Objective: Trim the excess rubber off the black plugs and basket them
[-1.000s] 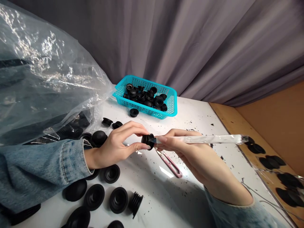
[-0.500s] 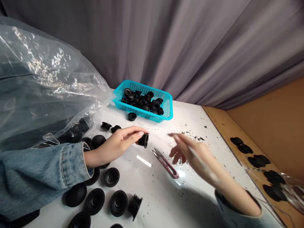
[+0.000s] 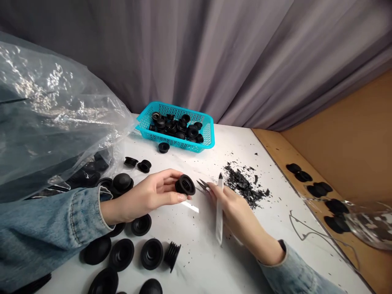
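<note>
My left hand is closed on a black ribbed rubber plug, thumb below and fingers behind, its round hollow end turned to the right. Just right of the plug, my right hand is closed round a pair of thread snips. Only the snips' pointed metal blades show, aimed at the plug without touching it; their handles are hidden by my fingers. A slim white stick with a black pointed tip also sits in my right hand, tip upward.
Behind stands a turquoise basket of black plugs, one plug before it. More plugs lie front left, beside a large clear plastic bag. Black scraps are heaped at right. Black discs rest on the wooden strip.
My right hand has moved left and closed on the snips that lay on the table. In my left hand the plug has turned, so its hollow end shows more. The scrap heap is now uncovered.
</note>
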A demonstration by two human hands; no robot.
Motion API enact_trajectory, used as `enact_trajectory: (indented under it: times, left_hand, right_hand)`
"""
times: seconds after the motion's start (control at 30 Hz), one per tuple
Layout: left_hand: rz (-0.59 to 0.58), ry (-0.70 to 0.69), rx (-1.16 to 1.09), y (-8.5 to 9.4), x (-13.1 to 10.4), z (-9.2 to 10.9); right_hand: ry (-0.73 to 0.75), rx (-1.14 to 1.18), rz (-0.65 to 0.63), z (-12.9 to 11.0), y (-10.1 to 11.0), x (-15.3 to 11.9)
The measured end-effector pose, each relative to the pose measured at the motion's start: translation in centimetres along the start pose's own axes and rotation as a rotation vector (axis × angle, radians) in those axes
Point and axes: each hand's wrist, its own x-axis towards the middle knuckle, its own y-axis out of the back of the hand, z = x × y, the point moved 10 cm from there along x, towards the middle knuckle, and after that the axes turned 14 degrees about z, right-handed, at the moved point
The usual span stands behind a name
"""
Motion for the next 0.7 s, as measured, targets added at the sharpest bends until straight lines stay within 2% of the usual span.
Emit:
enact_trajectory:
  times: [0.07, 0.17, 0.23, 0.33, 0.47, 0.53, 0.7]
  left_hand:
    - [-0.044, 0.03, -0.008, -0.5, -0.1, -0.5]
    - [-0.079, 0.076, -0.003, -0.9, 0.0, -1.4]
    - [-0.092, 0.092, 0.01, -1.0, 0.1, -1.8]
    - [-0.115, 0.102, 0.04, -1.1, 0.2, -2.2]
    - [-0.126, 0.094, 0.072, -1.2, 0.4, -2.3]
    - [-0.118, 0.092, 0.091, -1.1, 0.4, -2.4]
    - [-0.048, 0.038, 0.121, -0.6, 0.7, -2.6]
  right_hand:
    - [-0.16, 0.206, 0.066, 1.2, 1.4, -0.1]
    - [-0.571, 0.57, 0.066, 3.4, 1.6, -1.2]
    - [-0.757, 0.646, 0.034, 3.8, 1.3, -2.0]
    - [-0.913, 0.722, -0.005, 3.4, 0.7, -2.7]
    - [-1.012, 0.876, -0.047, 2.4, -0.1, -3.2]
    - [-0.996, 0.899, -0.056, 2.0, -0.2, -3.2]
    - [-0.912, 0.881, 0.031, 2.1, 0.4, -3.3]
